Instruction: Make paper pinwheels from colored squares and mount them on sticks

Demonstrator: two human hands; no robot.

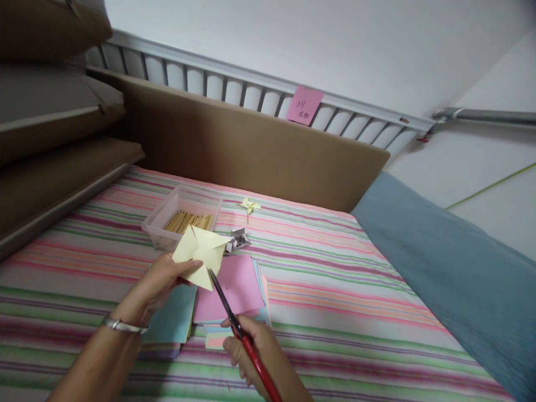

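Note:
A pale yellow square of paper, slit in from its corners, is pinched between thumb and fingers of my left hand. My right hand grips a pair of scissors with dark blades and red handles. The blade tips meet the paper's lower edge, close to my left thumb. Below the paper lie stacks of coloured paper, a pink sheet on top of one and a blue sheet on the other. Whether the blades are parted is hard to see.
Behind my left hand stands a clear plastic box of wooden sticks. Near it are a small open box of tiny pieces and a yellow pinwheel. A cardboard panel borders the striped cloth; cardboard boxes rise at left.

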